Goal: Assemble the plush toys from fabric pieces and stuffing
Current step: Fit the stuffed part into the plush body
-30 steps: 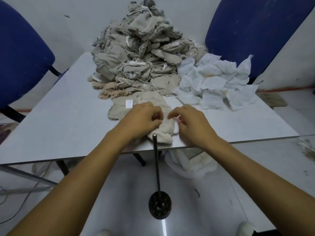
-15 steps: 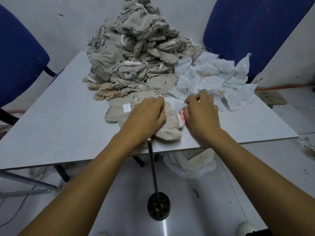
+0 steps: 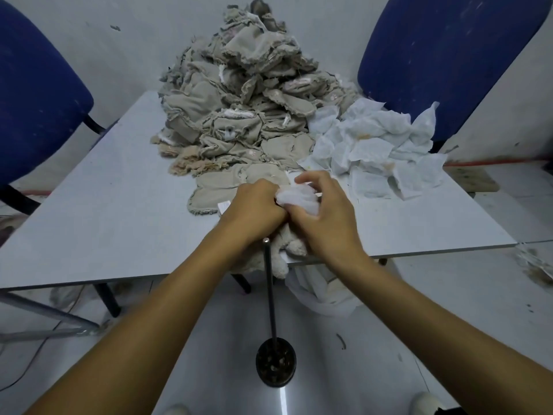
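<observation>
I am stuffing now: my right hand (image 3: 324,217) pinches the white filling (image 3: 297,199), my left hand (image 3: 254,211) holds the toy skin (image 3: 284,250). Next, I push it inside.

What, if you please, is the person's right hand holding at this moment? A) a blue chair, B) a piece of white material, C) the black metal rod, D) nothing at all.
B: the right hand has its fingers curled round a white piece, pressed against the left hand over the beige plush skin at the table edge.
</observation>
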Demonstrator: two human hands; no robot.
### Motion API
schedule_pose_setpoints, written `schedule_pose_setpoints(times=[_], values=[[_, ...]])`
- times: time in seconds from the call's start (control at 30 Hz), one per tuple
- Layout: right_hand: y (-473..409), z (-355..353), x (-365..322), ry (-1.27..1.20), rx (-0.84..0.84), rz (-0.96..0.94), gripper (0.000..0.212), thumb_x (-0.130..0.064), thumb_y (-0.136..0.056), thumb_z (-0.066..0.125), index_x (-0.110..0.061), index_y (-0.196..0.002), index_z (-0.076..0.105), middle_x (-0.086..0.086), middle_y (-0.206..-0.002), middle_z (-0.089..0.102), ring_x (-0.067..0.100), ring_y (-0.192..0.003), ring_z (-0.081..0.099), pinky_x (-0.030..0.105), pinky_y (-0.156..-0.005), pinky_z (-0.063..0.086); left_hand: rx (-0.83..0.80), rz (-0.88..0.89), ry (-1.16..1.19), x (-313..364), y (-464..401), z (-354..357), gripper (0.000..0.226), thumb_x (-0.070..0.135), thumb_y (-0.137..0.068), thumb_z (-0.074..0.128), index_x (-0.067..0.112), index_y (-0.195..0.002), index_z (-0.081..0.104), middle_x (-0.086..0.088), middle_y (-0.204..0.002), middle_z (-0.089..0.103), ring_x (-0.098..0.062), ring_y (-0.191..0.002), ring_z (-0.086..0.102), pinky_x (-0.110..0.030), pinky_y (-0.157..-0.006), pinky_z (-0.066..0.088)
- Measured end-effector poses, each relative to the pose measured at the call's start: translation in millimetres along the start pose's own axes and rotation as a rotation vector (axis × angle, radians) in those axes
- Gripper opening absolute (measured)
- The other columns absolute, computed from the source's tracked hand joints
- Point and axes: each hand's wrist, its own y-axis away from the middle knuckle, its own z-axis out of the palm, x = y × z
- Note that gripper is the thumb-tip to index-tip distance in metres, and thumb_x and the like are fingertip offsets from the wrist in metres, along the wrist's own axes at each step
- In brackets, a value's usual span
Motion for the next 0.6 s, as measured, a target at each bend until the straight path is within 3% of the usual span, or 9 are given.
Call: schedule_pose_setpoints(times=[0.07, 0.17, 0.27, 0.5, 0.6], values=[[5, 4, 2, 0.053, 0.029, -0.078, 0.036, -0.009, -0.081, 0.073, -0.022, -0.113, 0.061, 0.000, -0.110, 0.058, 0.008, -0.096, 0.053, 0.006, -0.080, 0.037, -0.018, -0.056, 0.159, 2, 1, -1, 0.019, 0.013, -0.081, 0.058, 0.021, -0.065, 0.061, -0.004, -0.066, 0.063, -0.021, -0.065, 0.059, -0.027, -0.051, 0.039], [5, 1, 7, 0.130, 0.007, -0.129, 0.039, -0.004, -0.080, 0.070, -0.019, -0.114, 0.060, -0.001, -0.109, 0.057, 0.005, -0.094, 0.049, 0.003, -0.079, 0.034, -0.041, -0.154, 0.501, -3, 1, -4, 0.023, -0.003, -0.081, 0.058, 0.017, -0.084, 0.070, -0.009, -0.067, 0.066, -0.022, -0.055, 0.060, -0.030, -0.056, 0.049], [9, 1, 12, 0.195, -0.047, -0.209, 0.037, -0.001, -0.080, 0.071, -0.011, -0.114, 0.061, 0.002, -0.108, 0.057, -0.002, -0.092, 0.041, 0.002, -0.081, 0.032, -0.017, -0.218, 0.718, -7, 1, -7, 0.025, -0.010, -0.083, 0.058, 0.011, -0.094, 0.067, -0.011, -0.072, 0.064, -0.022, -0.056, 0.060, -0.030, -0.057, 0.056], [12, -2, 17, 0.279, -0.079, -0.317, 0.027, -0.002, -0.081, 0.072, -0.008, -0.107, 0.071, 0.006, -0.103, 0.069, 0.022, -0.093, 0.063, 0.024, -0.080, 0.045, 0.030, -0.186, 0.754, -12, 4, -6, 0.021, -0.007, -0.084, 0.061, 0.013, -0.092, 0.064, -0.008, -0.069, 0.063, -0.022, -0.061, 0.060, -0.038, -0.066, 0.053], [13, -4, 15, 0.254, -0.125, -0.304, 0.029, -0.006, -0.082, 0.072, -0.011, -0.111, 0.069, 0.001, -0.105, 0.071, 0.020, -0.095, 0.065, 0.029, -0.082, 0.049, 0.064, -0.186, 0.741, -13, 5, -6, 0.019, -0.004, -0.084, 0.063, 0.014, -0.090, 0.065, -0.003, -0.064, 0.062, -0.017, -0.054, 0.058, -0.032, -0.057, 0.051]])
